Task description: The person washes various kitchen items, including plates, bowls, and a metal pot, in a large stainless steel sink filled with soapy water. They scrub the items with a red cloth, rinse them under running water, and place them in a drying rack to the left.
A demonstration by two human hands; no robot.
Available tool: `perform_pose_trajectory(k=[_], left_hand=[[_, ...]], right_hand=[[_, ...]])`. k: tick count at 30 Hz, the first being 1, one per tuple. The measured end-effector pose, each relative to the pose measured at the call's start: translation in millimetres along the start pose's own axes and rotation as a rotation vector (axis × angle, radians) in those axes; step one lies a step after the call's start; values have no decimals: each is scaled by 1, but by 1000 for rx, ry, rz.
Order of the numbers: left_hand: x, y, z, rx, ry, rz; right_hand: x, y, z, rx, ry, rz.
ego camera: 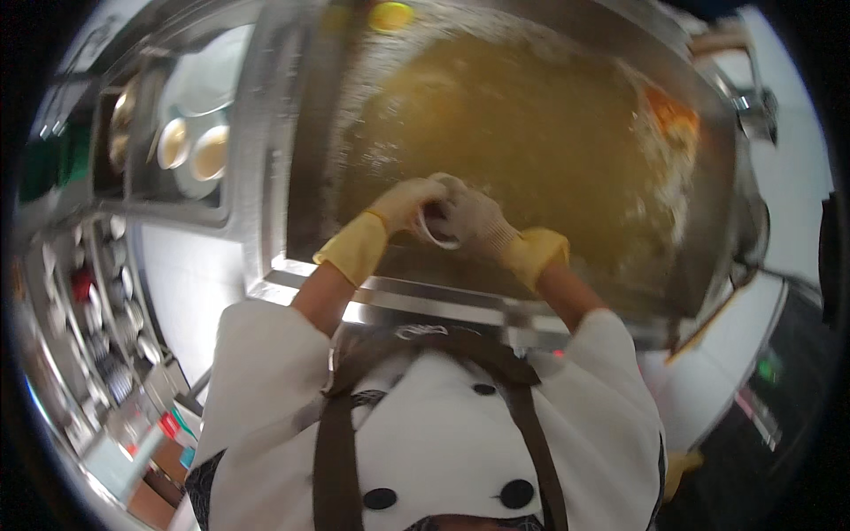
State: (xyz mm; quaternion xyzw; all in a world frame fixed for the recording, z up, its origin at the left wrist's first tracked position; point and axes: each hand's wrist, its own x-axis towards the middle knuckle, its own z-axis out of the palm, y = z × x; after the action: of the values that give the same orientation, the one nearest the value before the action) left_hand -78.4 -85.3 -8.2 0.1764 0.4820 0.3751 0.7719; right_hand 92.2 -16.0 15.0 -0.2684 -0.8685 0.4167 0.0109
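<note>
My left hand (406,202) and my right hand (479,218), both in pale knit gloves over yellow rubber gloves with folded cuffs, meet above the near side of a large stainless steel sink (425,300). Between them is a small white cup or bowl (439,240). Its curved rim faces me, and the fingers cover much of the rest. Cloudy yellowish water (531,152) fills the basin below, with foam along its edges. Blur hides exactly how the fingers meet the cup.
An orange item (672,118), perhaps a cloth, lies at the basin's right side. Something round and yellow (391,17) is at the far left corner. The left-hand basin (229,199) contains two bowls (210,152) and white dishware (209,70). Lower left, shelves (109,312) carry dishes.
</note>
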Motion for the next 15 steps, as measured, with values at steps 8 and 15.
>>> perform_pose_trajectory(k=[8,15], left_hand=[[31,-25,2,476,733,-18],[28,-15,-9,-392,820,-254]], right_hand=[[38,30,95,498,48,1049],[47,45,31,-164,-121,737]])
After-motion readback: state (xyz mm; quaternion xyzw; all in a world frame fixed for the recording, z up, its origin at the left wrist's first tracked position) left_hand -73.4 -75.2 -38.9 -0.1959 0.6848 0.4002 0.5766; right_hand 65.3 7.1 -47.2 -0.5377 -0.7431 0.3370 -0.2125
